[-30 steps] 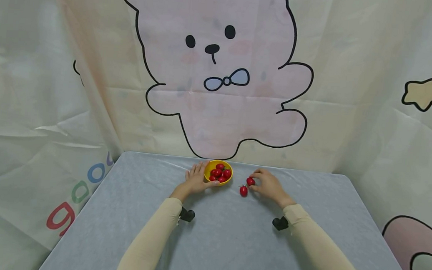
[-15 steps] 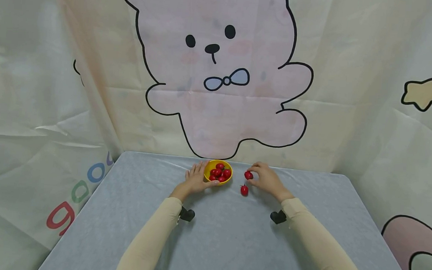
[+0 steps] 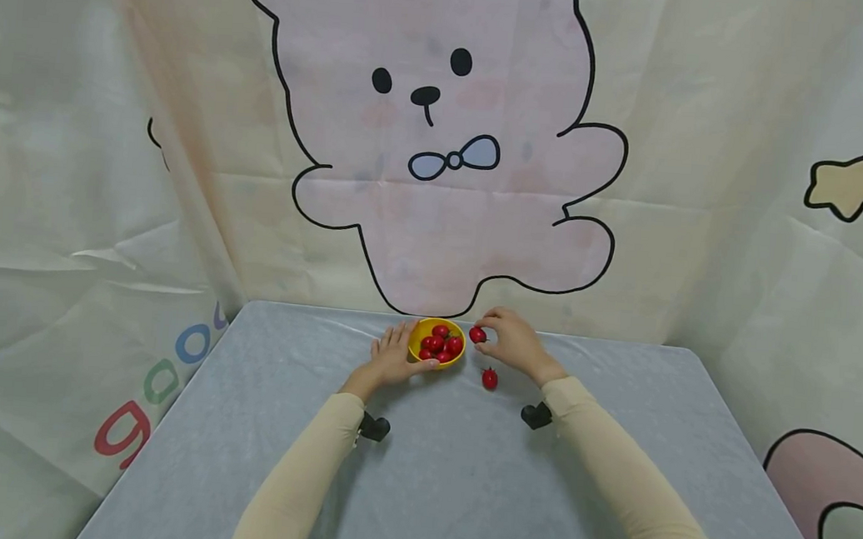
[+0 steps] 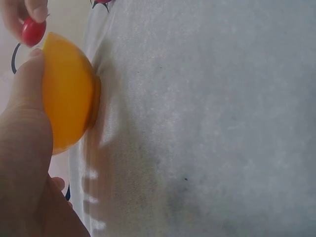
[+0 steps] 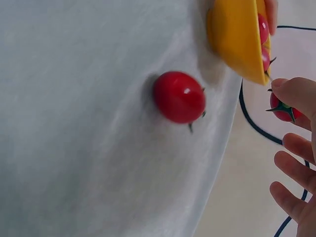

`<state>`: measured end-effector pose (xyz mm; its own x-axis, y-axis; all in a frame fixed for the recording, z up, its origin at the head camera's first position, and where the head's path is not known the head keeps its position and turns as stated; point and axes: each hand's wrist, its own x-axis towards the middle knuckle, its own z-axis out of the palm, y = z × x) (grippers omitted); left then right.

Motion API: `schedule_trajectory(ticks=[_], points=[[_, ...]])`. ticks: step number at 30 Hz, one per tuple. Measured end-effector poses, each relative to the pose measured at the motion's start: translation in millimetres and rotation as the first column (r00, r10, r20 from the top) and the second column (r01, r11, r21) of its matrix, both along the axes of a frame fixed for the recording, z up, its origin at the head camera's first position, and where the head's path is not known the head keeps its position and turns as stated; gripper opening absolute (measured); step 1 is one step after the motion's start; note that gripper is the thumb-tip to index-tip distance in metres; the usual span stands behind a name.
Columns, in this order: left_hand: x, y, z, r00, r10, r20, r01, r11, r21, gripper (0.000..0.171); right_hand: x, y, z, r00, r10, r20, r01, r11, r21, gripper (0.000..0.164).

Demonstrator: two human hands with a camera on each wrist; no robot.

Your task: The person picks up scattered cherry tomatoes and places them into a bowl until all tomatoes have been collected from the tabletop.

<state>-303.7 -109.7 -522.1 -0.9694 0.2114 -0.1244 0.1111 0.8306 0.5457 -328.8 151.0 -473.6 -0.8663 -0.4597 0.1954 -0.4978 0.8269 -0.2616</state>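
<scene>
A small yellow bowl stands near the table's far edge with several red cherry tomatoes in it. My left hand holds the bowl from its left side, thumb at the near rim and fingers along the outer wall. My right hand pinches one cherry tomato between thumb and finger, raised just right of the bowl's rim; its green stem shows in the right wrist view. The other fingers of that hand are spread. One more cherry tomato lies on the cloth below the right hand.
A pale grey-blue cloth covers the table. Behind it hangs a cream curtain printed with a pink cartoon bear. Curtain panels also stand at both sides.
My right hand has lifted one cherry tomato from beside the other and carried it left and away from me, towards the bowl. The left hand and bowl have stayed put.
</scene>
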Motion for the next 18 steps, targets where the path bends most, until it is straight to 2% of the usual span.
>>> schedule_trajectory(ticks=[18], points=[[-1.8,-1.2,-2.7,1.0,-0.005,0.009,0.005,1.0,0.005,0.103,-11.4,-45.5,10.3,0.999,0.054,-0.008,-0.054,0.998,-0.036,0.038]])
